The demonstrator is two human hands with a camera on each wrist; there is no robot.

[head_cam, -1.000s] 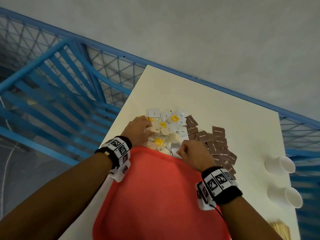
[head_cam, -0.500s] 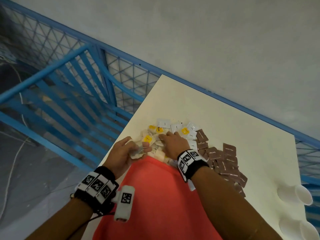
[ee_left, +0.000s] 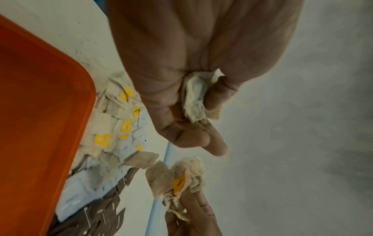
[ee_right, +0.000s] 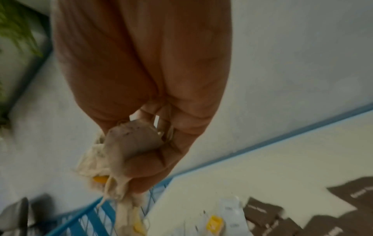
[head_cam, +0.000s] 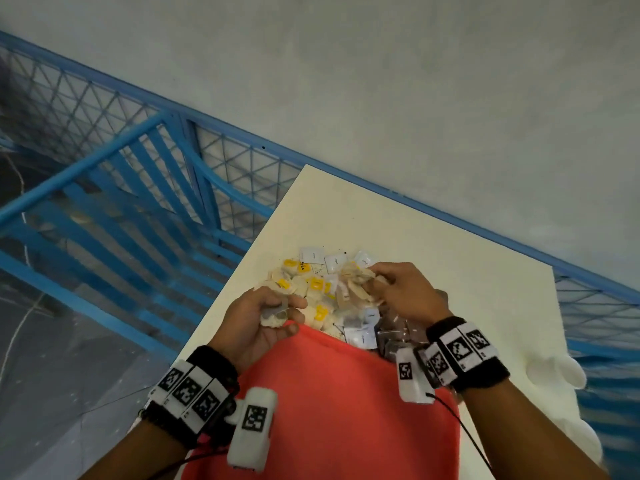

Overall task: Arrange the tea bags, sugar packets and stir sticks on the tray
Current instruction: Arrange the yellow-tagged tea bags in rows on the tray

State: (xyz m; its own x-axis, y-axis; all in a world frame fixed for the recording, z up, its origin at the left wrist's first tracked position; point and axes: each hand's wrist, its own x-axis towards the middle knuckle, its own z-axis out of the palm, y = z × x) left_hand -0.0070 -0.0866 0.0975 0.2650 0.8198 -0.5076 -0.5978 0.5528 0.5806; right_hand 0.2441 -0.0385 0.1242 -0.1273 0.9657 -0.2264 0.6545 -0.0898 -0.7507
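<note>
At centre left, the left hand [head_cam: 258, 315] pinches tea bags [head_cam: 273, 315]; at centre right, the right hand [head_cam: 403, 292] grips a tangled bunch [head_cam: 358, 284] above the pile [head_cam: 318, 289]. Knotted strings could drag extras off the table [head_cam: 450, 258], missing the red tray [head_cam: 339, 403].

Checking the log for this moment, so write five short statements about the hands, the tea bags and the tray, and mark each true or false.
1. The left hand holds a tea bag. True.
2. The right hand is empty. False: it grips a bunch of tea bags.
3. The orange tray already carries rows of sugar packets. False: its visible surface is bare.
4. The brown packets lie on the table, beside the white packets. True.
5. The loose tea bags with yellow tags lie on the tray. False: they lie on the table beyond the tray's far edge.
</note>
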